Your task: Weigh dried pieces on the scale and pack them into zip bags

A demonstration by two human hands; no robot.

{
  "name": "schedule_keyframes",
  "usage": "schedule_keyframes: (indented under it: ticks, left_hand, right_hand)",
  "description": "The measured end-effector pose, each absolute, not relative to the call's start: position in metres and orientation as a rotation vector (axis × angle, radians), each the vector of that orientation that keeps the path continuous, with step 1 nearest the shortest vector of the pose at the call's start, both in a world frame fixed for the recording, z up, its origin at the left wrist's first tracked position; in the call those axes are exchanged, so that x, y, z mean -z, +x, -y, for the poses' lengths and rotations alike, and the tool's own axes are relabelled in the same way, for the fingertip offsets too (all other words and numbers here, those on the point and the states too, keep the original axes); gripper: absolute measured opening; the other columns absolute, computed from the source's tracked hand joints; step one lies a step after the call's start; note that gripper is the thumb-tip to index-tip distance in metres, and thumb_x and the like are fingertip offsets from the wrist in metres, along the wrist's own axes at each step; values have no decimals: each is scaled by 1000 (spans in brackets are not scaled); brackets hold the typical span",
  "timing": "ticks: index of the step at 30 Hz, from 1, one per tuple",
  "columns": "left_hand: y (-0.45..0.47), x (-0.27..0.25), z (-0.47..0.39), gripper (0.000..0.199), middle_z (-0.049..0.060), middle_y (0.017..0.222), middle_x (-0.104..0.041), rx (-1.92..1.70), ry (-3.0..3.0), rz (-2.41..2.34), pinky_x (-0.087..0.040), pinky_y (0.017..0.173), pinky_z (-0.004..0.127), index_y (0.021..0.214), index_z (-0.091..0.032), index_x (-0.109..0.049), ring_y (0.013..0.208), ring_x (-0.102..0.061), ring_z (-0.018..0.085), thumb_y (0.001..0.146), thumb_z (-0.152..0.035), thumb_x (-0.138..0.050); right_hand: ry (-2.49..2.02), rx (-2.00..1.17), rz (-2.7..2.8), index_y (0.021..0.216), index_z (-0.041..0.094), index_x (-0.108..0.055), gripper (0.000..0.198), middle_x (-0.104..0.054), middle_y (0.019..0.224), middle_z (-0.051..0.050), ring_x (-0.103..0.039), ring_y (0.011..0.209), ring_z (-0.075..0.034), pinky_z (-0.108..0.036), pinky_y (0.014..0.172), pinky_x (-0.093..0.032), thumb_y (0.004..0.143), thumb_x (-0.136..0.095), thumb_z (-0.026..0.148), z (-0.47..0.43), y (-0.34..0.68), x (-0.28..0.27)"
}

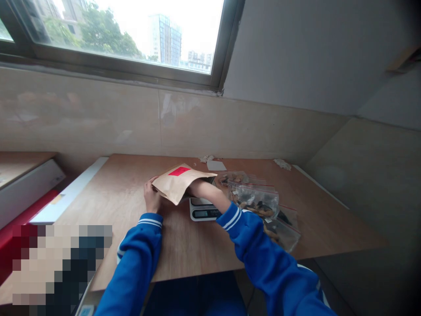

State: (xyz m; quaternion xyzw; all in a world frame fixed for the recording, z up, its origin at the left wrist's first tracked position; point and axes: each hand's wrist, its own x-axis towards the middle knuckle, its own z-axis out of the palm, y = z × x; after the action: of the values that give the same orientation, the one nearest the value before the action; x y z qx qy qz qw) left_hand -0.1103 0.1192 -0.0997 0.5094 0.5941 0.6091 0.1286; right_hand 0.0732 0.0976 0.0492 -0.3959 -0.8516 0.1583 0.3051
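Note:
A brown kraft paper bag (pixel 169 184) with a red label (pixel 179 171) is tilted on its side above the table, its mouth facing right. My left hand (pixel 151 195) grips the bag's left end, its fingers partly behind the paper. Into the mouth reaches my right hand (pixel 199 188); its fingers are inside and hidden, so what they hold cannot be seen. Just below the right wrist, a white digital scale (pixel 194 212) with a small display rests on the table, partly covered by the bag and my arm.
Several clear zip bags (pixel 256 197) of brown and dark dried pieces lie right of the scale, close to my right forearm. A white paper piece (pixel 216 165) and crumpled tissue (pixel 283 164) are near the wooden table's (pixel 121 188) back edge. A tiled wall (pixel 184 127) stands behind.

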Motion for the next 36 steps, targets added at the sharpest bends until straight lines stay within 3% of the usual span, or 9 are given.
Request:
schedule_keyframes:
  ticks: [4,11,15,20,24,29,36]
  left_hand:
    - [-106,96,-117,50,7,106,-66,-1600,1339,-1695,-50,86,32,116,-19,-59,97,-62,22,67,-13,-60]
    - [-110,101,-123,47,9,108,-68,-1485,1188,-1798,-49,89,34,114,-17,-61,102,-63,25,67,-19,-61]
    - [-114,109,-126,48,9,105,-69,-1421,1163,-1865,-49,88,37,115,-18,-61,103,-63,29,67,-27,-61]
    - [-115,114,-128,46,10,99,-69,-1403,1150,-1868,-51,81,37,111,-16,-61,97,-65,29,68,-32,-60]
    - [-115,116,-129,47,11,101,-69,-1443,1165,-1838,-52,81,38,112,-16,-61,98,-64,30,67,-30,-61]
    - [-113,115,-128,49,11,107,-68,-1492,1157,-1795,-52,84,36,115,-16,-59,101,-64,29,66,-26,-61]
    - [-110,109,-126,46,11,109,-68,-1471,1178,-1833,-49,90,38,113,-15,-60,105,-63,29,67,-24,-60]
  right_hand:
    - [-867,-526,2496,101,19,-69,32,-68,106,-6,-60,106,-20,-34,99,-45,84,-49,1,-87,91,-81]
    - [-795,-252,2164,95,21,-60,20,-62,100,-5,-54,98,-17,-32,90,-44,93,-44,10,-67,112,-108]
    - [-837,-279,1914,98,22,-58,14,-60,101,-5,-55,98,-17,-30,86,-44,95,-45,19,-67,135,-82]
    - [-1052,-399,2003,97,21,-62,14,-60,95,-5,-55,92,-18,-31,82,-44,93,-48,18,-70,155,-6]
    - [-1199,-416,2110,97,22,-68,24,-62,95,-7,-55,95,-20,-37,91,-42,94,-46,15,-71,157,39]
    - [-1203,-437,2034,104,22,-69,28,-63,103,-8,-57,101,-20,-37,92,-44,92,-46,12,-87,159,50]
    - [-1195,-585,1936,100,17,-69,18,-68,104,-8,-63,98,-17,-30,88,-47,88,-54,18,-122,151,33]
